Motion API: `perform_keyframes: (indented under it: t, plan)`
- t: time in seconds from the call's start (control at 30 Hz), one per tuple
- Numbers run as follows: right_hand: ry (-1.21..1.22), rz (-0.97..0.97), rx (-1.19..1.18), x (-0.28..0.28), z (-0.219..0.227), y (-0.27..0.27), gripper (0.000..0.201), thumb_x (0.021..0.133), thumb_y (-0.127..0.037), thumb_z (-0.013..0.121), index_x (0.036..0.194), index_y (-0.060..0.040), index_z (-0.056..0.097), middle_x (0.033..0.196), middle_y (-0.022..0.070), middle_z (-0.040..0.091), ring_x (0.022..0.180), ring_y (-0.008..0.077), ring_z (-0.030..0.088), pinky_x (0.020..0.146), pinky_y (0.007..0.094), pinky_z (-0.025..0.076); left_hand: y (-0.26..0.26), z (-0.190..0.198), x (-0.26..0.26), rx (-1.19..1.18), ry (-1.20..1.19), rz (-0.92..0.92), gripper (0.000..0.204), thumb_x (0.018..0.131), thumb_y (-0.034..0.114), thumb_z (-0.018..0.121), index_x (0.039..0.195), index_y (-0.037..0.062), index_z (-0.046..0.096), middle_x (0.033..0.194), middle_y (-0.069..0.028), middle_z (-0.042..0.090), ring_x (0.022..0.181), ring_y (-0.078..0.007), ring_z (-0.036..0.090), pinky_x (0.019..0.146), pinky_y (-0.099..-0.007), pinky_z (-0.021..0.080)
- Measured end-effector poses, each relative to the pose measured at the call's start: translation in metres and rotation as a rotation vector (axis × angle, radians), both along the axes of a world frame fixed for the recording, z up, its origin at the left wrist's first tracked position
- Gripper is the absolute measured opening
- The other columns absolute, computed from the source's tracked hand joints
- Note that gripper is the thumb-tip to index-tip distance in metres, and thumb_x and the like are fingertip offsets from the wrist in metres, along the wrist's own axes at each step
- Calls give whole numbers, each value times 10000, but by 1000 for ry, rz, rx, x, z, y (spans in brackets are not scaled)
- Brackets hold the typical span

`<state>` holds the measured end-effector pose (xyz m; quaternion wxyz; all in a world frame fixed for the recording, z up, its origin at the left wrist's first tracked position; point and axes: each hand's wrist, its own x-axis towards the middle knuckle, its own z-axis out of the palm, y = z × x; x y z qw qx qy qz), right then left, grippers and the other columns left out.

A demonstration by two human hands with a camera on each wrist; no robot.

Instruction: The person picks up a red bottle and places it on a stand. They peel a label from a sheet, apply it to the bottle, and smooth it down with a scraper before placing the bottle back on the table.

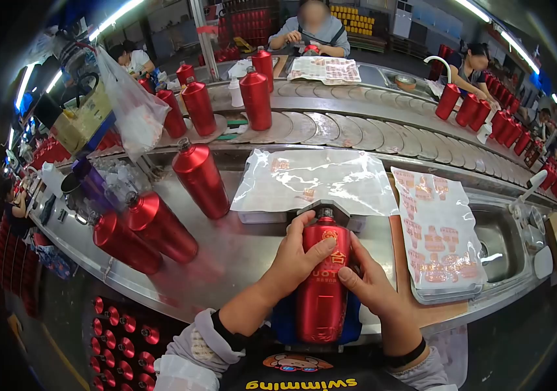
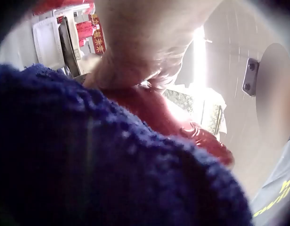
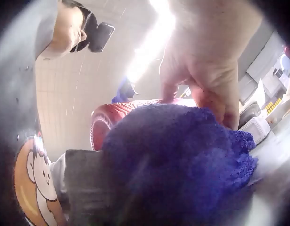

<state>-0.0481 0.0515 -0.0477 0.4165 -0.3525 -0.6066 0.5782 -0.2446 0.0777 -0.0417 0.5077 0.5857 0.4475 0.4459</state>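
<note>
A red bottle (image 1: pixel 322 293) with gold lettering lies over a blue cloth (image 1: pixel 354 319) near the bench's front edge, its dark neck pointing away. The left hand (image 1: pixel 295 257) holds its left side, thumb across the front by the emblem. On the right side the right hand (image 1: pixel 373 283) grips it, thumb near the lettering. The left wrist view shows the red bottle (image 2: pixel 154 110) under the left hand (image 2: pixel 140 52), partly hidden by blue cloth (image 2: pixel 88 155). In the right wrist view the cloth (image 3: pixel 168 150) covers much of the bottle (image 3: pixel 105 125) beneath the right hand (image 3: pixel 206 70).
Several red bottles (image 1: pixel 201 179) stand to the left on the metal bench (image 1: pixel 252 251). Behind the hands lies a plastic-covered sheet (image 1: pixel 317 179); a printed sheet stack (image 1: pixel 438 228) and a sink (image 1: pixel 497 241) are at the right. A slatted conveyor (image 1: pixel 357 133) crosses behind.
</note>
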Motion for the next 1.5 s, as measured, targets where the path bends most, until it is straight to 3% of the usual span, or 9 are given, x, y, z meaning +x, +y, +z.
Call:
perform_keyframes:
  t: [0.13,0.23,0.33,0.5,0.63,1.5]
  plan:
    - [-5,11,12,2,-1,1,871,948,-380,636,1513,78,158,1485,223,373,1371,273,379,1116,368,322,1,-5,2,25,-55,28,712,982,368,589,1462,-35,252,1363,-161,445,1226,-186,482,1041,-310,406]
    - [6,11,16,1,-3,1,883,945,-400,635,1513,79,159,1484,226,373,1371,276,382,1116,368,323,0,-7,3,34,-120,46,725,965,447,581,1425,-51,324,1347,-235,478,1239,-275,500,1050,-351,388]
    - [4,13,21,1,-4,2,896,940,-413,639,1512,81,158,1484,231,373,1372,282,383,1115,370,325,-5,-1,2,-30,-239,3,724,980,431,562,1449,-46,285,1366,-225,460,1255,-258,478,1062,-341,370]
    - [-27,64,-33,4,5,1,942,929,-445,642,1538,35,107,1529,197,305,1411,249,317,1152,371,254,-18,5,-1,-1,-178,-3,771,987,426,554,1491,-40,203,1396,-218,426,1285,-244,445,1080,-333,347]
    - [-12,67,-28,3,0,3,952,925,-445,648,1540,32,101,1530,197,303,1411,250,318,1150,374,258,-20,1,-1,11,-204,-9,786,991,421,547,1505,-39,171,1405,-213,416,1299,-239,430,1091,-327,334]
    - [-40,58,-20,3,5,0,969,923,-478,637,1537,42,98,1521,205,314,1405,254,324,1148,373,260,-26,0,1,-45,-388,-58,682,1039,377,463,1514,-17,173,1438,-162,376,1313,-204,401,1098,-304,318]
